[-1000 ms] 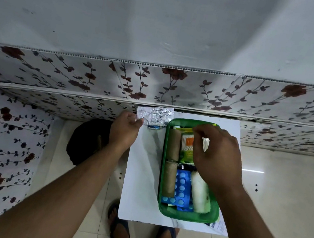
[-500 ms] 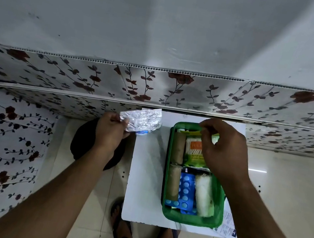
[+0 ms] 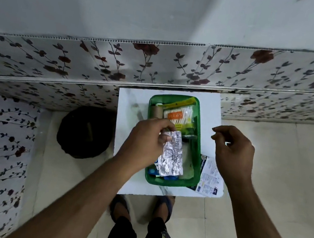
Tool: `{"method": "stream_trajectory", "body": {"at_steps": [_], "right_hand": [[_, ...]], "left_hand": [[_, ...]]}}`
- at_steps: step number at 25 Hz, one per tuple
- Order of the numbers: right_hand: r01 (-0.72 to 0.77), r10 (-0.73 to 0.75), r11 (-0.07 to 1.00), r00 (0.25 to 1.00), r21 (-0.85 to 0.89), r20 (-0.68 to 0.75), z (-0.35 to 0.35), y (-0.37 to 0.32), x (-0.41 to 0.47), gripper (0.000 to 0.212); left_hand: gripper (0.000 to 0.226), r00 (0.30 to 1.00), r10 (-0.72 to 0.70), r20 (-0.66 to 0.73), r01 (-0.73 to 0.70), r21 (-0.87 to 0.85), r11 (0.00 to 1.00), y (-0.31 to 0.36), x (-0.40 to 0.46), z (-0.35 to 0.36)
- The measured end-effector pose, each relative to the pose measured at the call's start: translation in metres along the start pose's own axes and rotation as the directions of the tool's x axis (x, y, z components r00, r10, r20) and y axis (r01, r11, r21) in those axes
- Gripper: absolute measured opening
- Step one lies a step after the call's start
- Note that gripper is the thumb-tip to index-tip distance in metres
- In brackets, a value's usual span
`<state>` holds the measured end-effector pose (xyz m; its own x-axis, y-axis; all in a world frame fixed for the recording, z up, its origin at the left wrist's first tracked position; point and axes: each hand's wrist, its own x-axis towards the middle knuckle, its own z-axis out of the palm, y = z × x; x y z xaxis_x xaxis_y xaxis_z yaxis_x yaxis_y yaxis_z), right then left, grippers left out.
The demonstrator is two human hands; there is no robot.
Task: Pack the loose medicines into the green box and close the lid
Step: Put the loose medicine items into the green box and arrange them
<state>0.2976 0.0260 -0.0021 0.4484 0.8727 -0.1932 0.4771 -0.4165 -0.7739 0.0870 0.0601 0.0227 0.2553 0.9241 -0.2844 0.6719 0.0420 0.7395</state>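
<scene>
Pinched at top edge by left hand [image 3: 144, 137], foil strip [image 3: 171, 155] hangs over green box [image 3: 198, 138], hiding most contents; cotton buds [image 3: 179, 116] visible. Right hand [image 3: 234, 150] empty, fingers loosely spread, beside box. Leaflet [image 3: 209, 177] partly tucked under box.

My left hand [image 3: 144, 137] pinches a silver foil strip [image 3: 173, 154] by its top end, hanging it over the open green box [image 3: 199, 146] on the white table [image 3: 126, 134]. My right hand [image 3: 234, 150] hovers empty, fingers loosely curled, just right of the box, above a printed leaflet [image 3: 211, 178]. A cotton swab pack [image 3: 179, 116] lies in the box's far end.
</scene>
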Motion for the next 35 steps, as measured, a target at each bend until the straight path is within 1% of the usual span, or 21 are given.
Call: {"method": "stream_trajectory", "body": {"at_steps": [2,4,6,8,10,12,14,15,18,19,21,24,27,31,35], "right_hand": [[-0.038,0.038,0.999,0.999,-0.003,-0.009,-0.006,0.014,-0.004,0.018],[-0.060,0.059,0.998,0.998,-0.007,-0.005,-0.009,0.027,-0.006,0.018],[-0.077,0.077,0.997,0.997,-0.009,0.020,-0.009,0.037,-0.008,0.018],[-0.101,0.103,0.994,0.993,-0.026,0.053,-0.011,0.046,-0.010,0.019],[-0.114,0.118,0.992,0.990,-0.059,0.079,-0.015,0.054,-0.014,0.019],[-0.123,0.130,0.988,0.989,-0.095,0.073,-0.022,0.062,-0.019,0.020],[-0.177,0.190,0.971,0.980,-0.161,0.066,-0.030,0.074,-0.026,0.020],[-0.224,0.246,0.950,0.966,-0.216,0.081,-0.032,0.081,-0.029,0.025],[-0.329,0.404,0.865,0.904,-0.378,0.137,-0.026,0.098,-0.039,0.065],[-0.348,0.430,0.850,0.892,-0.395,0.140,-0.021,0.101,-0.042,0.074],[-0.374,0.453,0.840,0.882,-0.394,0.129,-0.010,0.106,-0.044,0.081],[-0.400,0.456,0.838,0.887,-0.372,0.073,-0.002,0.108,-0.045,0.078],[-0.420,0.459,0.844,0.888,-0.333,0.042,0.001,0.110,-0.043,0.065],[-0.491,0.507,0.853,0.860,-0.176,0.060,-0.006,0.112,-0.036,0.042],[-0.487,0.490,0.872,0.869,-0.052,0.075,-0.014,0.109,-0.030,0.022]], "left_hand": [[0.025,1.000,-0.013,0.018,0.012,0.068,0.998,-0.001,0.000,0.019],[0.025,0.999,0.029,0.019,-0.032,0.188,0.982,-0.002,-0.004,0.031],[0.027,0.990,0.139,0.007,-0.131,0.391,0.911,-0.006,-0.007,0.037],[0.032,0.985,0.170,0.000,-0.143,0.549,0.824,-0.012,-0.007,0.040],[0.033,0.987,0.162,0.005,-0.132,0.603,0.787,-0.015,-0.006,0.040],[0.030,0.985,0.170,0.010,-0.140,0.622,0.770,-0.017,-0.005,0.036],[0.023,0.982,0.185,-0.030,-0.132,0.589,0.797,-0.015,-0.005,0.031],[0.019,0.979,0.194,-0.068,-0.125,0.549,0.826,-0.013,-0.006,0.027],[0.016,0.957,0.207,-0.202,-0.110,0.409,0.906,-0.012,-0.005,0.018],[0.018,0.948,0.200,-0.247,-0.098,0.372,0.923,-0.014,-0.004,0.015],[0.022,0.936,0.174,-0.305,-0.069,0.327,0.942,-0.019,-0.004,0.012],[0.024,0.933,0.164,-0.321,-0.065,0.300,0.952,-0.023,-0.007,0.012],[0.024,0.938,0.174,-0.301,-0.087,0.282,0.955,-0.021,-0.008,0.018],[0.022,0.938,0.173,-0.300,-0.104,0.232,0.967,-0.018,-0.008,0.021],[0.022,0.934,0.163,-0.318,-0.110,0.180,0.978,-0.015,-0.007,0.019]]}}
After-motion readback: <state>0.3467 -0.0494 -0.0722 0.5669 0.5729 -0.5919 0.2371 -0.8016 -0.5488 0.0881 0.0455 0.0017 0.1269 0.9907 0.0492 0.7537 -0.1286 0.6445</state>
